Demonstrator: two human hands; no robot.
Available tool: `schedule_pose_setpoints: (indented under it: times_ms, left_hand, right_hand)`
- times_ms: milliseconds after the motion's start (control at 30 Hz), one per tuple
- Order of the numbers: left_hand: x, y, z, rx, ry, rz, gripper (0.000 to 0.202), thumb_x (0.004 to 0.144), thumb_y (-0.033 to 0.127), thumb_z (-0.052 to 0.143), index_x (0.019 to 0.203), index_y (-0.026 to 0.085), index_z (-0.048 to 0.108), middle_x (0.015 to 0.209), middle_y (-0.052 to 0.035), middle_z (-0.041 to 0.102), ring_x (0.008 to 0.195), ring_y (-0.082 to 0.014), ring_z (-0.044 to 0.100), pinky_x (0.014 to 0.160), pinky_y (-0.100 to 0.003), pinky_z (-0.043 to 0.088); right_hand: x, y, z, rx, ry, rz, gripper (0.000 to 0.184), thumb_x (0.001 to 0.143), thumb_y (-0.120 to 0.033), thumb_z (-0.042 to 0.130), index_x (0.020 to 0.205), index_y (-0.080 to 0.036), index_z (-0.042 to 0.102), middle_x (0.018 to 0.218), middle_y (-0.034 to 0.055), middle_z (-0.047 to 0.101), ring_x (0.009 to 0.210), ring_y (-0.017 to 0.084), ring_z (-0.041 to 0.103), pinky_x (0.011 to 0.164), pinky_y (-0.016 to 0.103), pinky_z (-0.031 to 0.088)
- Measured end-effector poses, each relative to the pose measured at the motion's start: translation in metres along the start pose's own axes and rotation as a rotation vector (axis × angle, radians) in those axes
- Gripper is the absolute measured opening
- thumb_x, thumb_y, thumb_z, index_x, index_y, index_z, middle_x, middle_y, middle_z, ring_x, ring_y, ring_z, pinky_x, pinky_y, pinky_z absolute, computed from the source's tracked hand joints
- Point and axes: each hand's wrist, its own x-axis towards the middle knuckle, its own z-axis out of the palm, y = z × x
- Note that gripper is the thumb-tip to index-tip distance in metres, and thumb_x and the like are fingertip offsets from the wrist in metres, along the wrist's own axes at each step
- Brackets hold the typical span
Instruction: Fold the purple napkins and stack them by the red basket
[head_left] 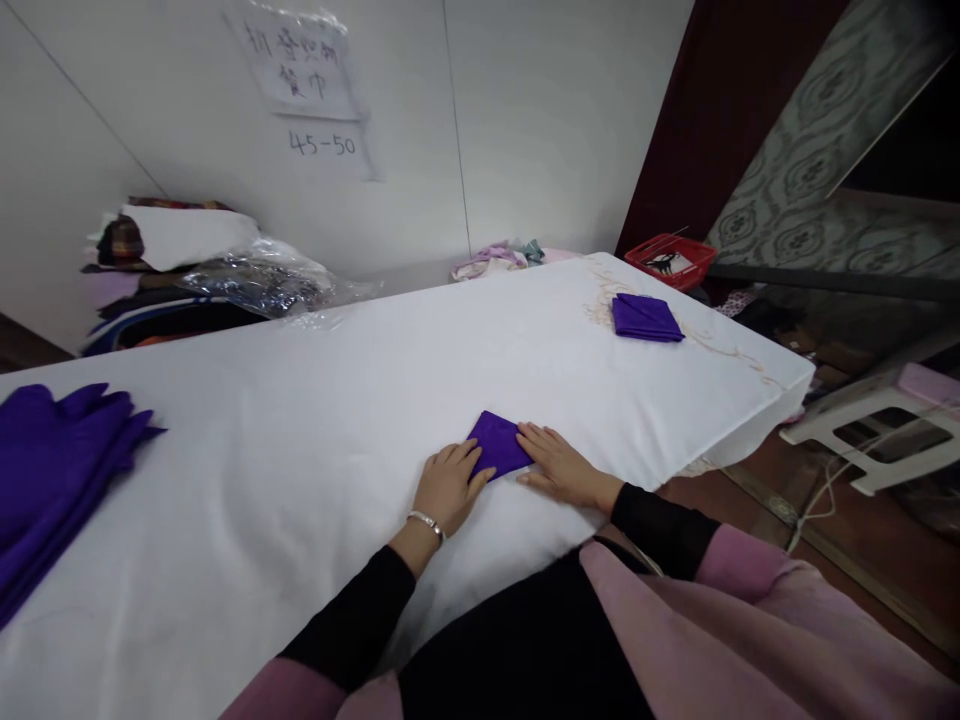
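Note:
A folded purple cloth napkin point(498, 443) lies on the white tablecloth point(315, 440) right in front of me. My left hand point(450, 485), with a bracelet at the wrist, rests on the napkin's left side, fingers stretched out and thumb apart at its lower edge. On the right side, my right hand point(559, 465) lies flat with its fingertips over the napkin's edge and the thumb spread below. Both palms face down. At the far left is a loose stack of purple napkins point(52, 470). Farther back on the right sits a folded purple bundle point(646, 318).
Behind the table, at left, stands a pile of fabrics point(187, 240) with clear plastic wrap point(277, 275). A red basket point(671, 262) is past the far right corner. A white stool point(885, 425) stands right of the table. Paper signs point(300, 80) hang on the wall.

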Motion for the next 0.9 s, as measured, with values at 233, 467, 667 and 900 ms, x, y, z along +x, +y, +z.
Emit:
schedule_pose_setpoints:
  times_ms: [233,467,667,900]
  left_hand:
    - [0.054,0.008,-0.005,-0.518,-0.105,-0.542,0.040,0.065,0.032,0.070,0.101,0.015,0.064,0.098,-0.0140,0.069,0.095,-0.0308,0.062,0.084,-0.041,0.046]
    - [0.049,0.012,-0.014,-0.852,-0.256,-0.495,0.034,0.065,0.031,0.067,0.095,0.015,0.065,0.089,-0.0087,0.073,0.080,-0.0242,0.068,0.071,-0.033,0.052]
    - [0.037,0.003,-0.023,-1.196,-0.333,-0.436,0.053,0.057,0.036,0.076,0.105,0.018,0.061,0.096,-0.0063,0.072,0.085,-0.0250,0.067,0.080,-0.037,0.051]
    - [0.041,-0.002,-0.047,-1.185,-0.495,-0.329,0.058,0.058,0.039,0.077,0.110,0.020,0.060,0.100,-0.0046,0.071,0.089,-0.0257,0.065,0.082,-0.036,0.050]
  right_hand:
    - [0.009,0.007,0.010,0.207,0.203,0.063,0.045,0.093,-0.043,0.040,0.129,-0.020,0.052,0.139,0.0121,0.045,0.130,0.026,0.038,0.107,0.049,0.027]
    - [0.017,0.012,0.017,0.460,0.399,0.149,0.047,0.081,-0.020,0.055,0.128,-0.022,0.054,0.122,0.0095,0.060,0.111,0.024,0.055,0.097,0.043,0.041]
    - [0.030,0.011,-0.005,0.725,0.179,0.244,0.066,0.069,-0.017,0.067,0.133,-0.022,0.048,0.113,0.0061,0.063,0.098,0.021,0.059,0.086,0.035,0.046]
    - [0.048,0.007,-0.038,1.209,-0.268,0.154,0.057,0.058,-0.016,0.076,0.114,-0.021,0.063,0.091,-0.0014,0.067,0.078,0.013,0.061,0.076,0.026,0.048]
